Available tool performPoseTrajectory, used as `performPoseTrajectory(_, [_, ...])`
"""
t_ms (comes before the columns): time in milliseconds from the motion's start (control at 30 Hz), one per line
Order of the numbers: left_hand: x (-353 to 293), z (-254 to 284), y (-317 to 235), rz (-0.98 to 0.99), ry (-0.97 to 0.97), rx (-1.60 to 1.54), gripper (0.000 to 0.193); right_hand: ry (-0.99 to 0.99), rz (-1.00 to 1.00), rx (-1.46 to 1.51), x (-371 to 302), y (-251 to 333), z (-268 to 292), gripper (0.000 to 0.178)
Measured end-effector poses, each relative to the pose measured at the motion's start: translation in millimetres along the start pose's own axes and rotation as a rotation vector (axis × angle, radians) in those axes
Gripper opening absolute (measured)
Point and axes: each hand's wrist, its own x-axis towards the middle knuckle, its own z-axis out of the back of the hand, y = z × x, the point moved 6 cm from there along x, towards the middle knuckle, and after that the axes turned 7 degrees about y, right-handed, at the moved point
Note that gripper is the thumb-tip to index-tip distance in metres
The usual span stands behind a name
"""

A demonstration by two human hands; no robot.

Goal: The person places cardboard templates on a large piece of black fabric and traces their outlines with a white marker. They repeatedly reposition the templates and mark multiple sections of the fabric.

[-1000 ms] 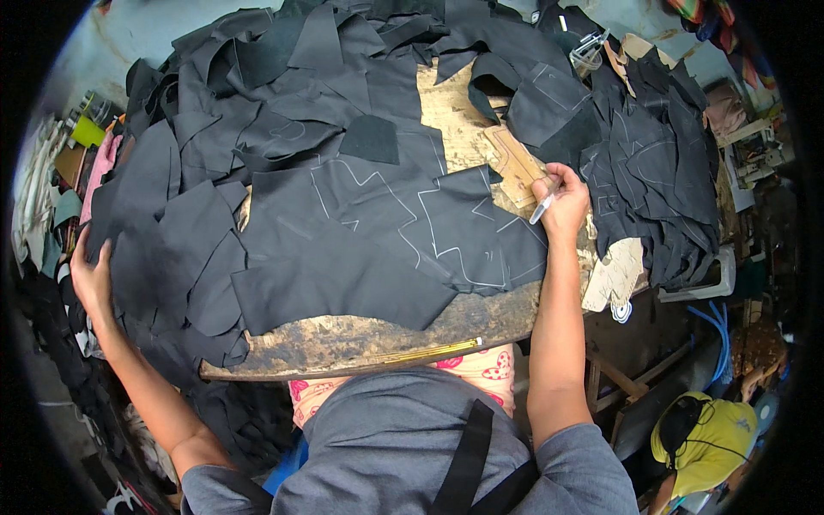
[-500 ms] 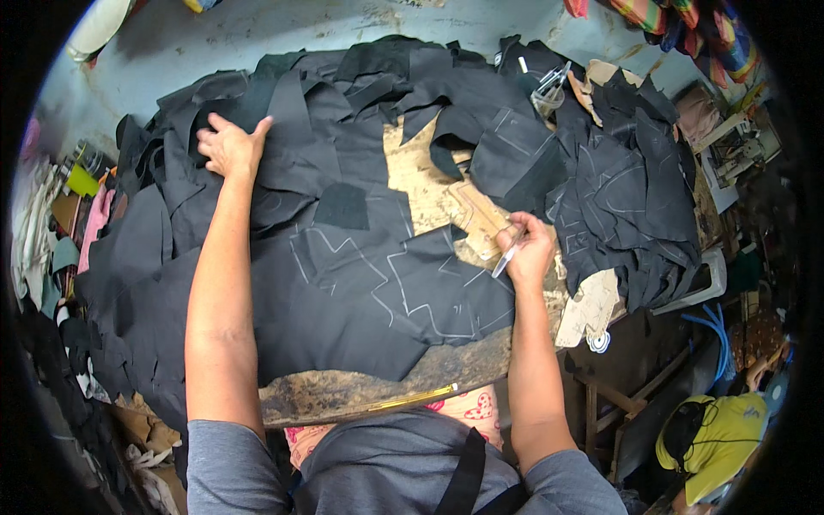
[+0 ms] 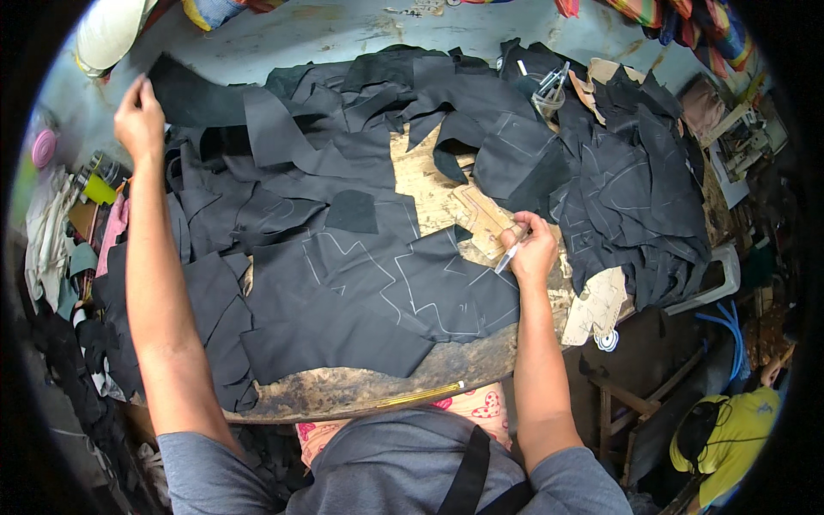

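Note:
My left hand (image 3: 140, 120) is raised at the far left, its fingers closed on the corner of a black leather-like piece (image 3: 202, 96), which hangs lifted off the pile. In my right hand (image 3: 534, 249) is a pale marking pen (image 3: 508, 257), its tip pointing down and left. Beside the right hand, brown card templates (image 3: 481, 219) lie on the worn table. In front of me, a large black sheet (image 3: 343, 318) carries silver-white pattern outlines. A small dark patch (image 3: 353, 212) rests at its upper edge.
More marked black pieces (image 3: 631, 193) are heaped on the right, near a clear cup of pens (image 3: 549, 94). A pale template (image 3: 595, 305) lies at the right table edge. A yellow tape measure (image 3: 421, 396) lies along the front edge. At lower right sits a person in a yellow shirt (image 3: 738, 438).
My left hand has moved up and left from the pile, closing on a black piece and raising its end. The right hand stays by the templates with the pen.

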Motion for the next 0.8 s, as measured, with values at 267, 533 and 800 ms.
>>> performPoseTrajectory(267, [-17,109,-122,-0.050,0.259,-1.203,0.026,0.017,-0.009,-0.001,0,-2,-1,0.035])
performPoseTrajectory(533, [-273,126,-109,0.140,1.565,-0.504,0.023,0.032,0.011,0.025,6,-11,-4,0.034])
performPoseTrajectory(800, [-327,131,-61,0.287,1.416,-0.603,0.023,0.031,0.027,-0.065,5,-6,-4,0.034])
